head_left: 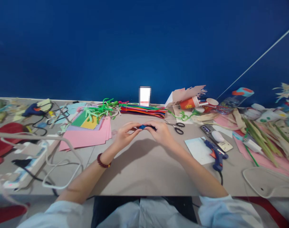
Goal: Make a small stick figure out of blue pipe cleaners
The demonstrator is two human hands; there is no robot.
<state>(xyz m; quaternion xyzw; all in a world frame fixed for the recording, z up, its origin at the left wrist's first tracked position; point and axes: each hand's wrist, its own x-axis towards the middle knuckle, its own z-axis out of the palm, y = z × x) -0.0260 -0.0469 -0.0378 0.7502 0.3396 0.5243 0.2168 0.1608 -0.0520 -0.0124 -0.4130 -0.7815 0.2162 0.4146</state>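
Observation:
My left hand (pixel 126 134) and my right hand (pixel 160 131) meet above the middle of the table. Between their fingertips they pinch a small bunched blue piece (pixel 142 127) that looks like a pipe cleaner. Most of it is covered by the fingers, and a dark end shows beside the right fingers. Just beyond the hands lies a bundle of coloured pipe cleaners (pixel 143 111). Black-handled scissors (pixel 179 128) rest right of my right hand.
Pink paper sheets (pixel 85 137) and green pipe cleaners (pixel 100 110) lie to the left, near a white power strip (pixel 30 167). On the right are a blue glue gun (pixel 217 153), a phone (pixel 206 129), paper cups (pixel 190 103) and dried husks (pixel 260 139). A blue wall (pixel 111 53) stands behind.

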